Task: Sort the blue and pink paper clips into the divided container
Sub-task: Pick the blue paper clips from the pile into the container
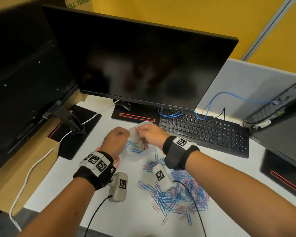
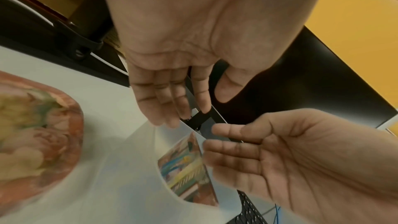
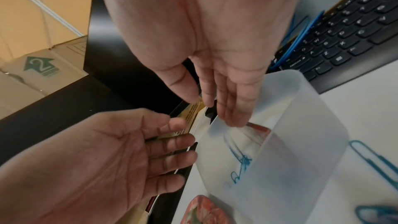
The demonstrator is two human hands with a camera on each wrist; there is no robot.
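A translucent white container [image 1: 135, 155] [image 2: 129, 168] [image 3: 290, 142] stands on the white desk between my hands, with a few blue clips [image 1: 133, 149] [image 3: 239, 159] inside. A printed card divider [image 1: 140, 142] [image 2: 185, 173] [image 3: 191, 113] stands upright in it. My right hand [image 1: 149, 134] [image 3: 198, 99] pinches the card's top edge between thumb and index finger. My left hand [image 1: 116, 139] [image 2: 200, 101] has its fingers straight, the tips at the container's rim beside the card. A mixed pile of blue and pink clips [image 1: 176, 192] lies nearer me, under my right forearm.
A pink patterned lid [image 1: 117, 162] [image 2: 38, 125] lies under my left wrist. Behind the container are the monitor's base [image 1: 135, 115] and a black keyboard [image 1: 203, 130] with a blue cable [image 1: 203, 106]. A cardboard box [image 1: 24, 168] lines the left edge.
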